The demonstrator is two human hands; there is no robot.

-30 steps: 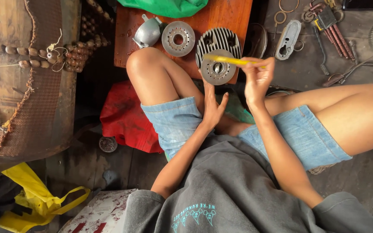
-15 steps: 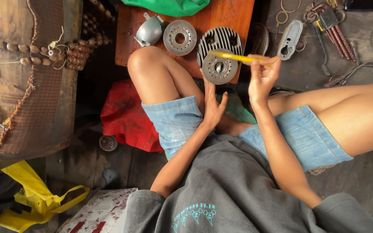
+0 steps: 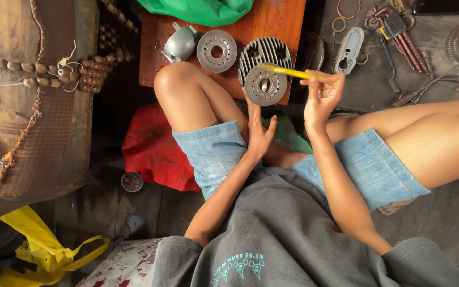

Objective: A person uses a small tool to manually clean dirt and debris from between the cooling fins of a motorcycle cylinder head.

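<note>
I sit on the floor in denim shorts and a grey top. My right hand (image 3: 322,98) pinches a thin yellow tool (image 3: 288,72), whose tip lies over a finned grey engine cylinder head (image 3: 265,66) on an orange-brown board (image 3: 277,21). My left hand (image 3: 260,130) reaches up along my left thigh, and its fingertips touch the lower edge of the cylinder head. It holds nothing that I can see.
A round perforated metal disc (image 3: 217,51) and a silvery cast part (image 3: 180,44) lie left of the head. Green cloth (image 3: 197,9) covers the board's far end. Pliers and rings (image 3: 394,29) lie at right, a red cloth (image 3: 152,151) under my knee, a yellow bag (image 3: 43,255) bottom left.
The view has shifted slightly. My right hand and the yellow tool stay over the cylinder head with little movement; my left hand keeps its place.
</note>
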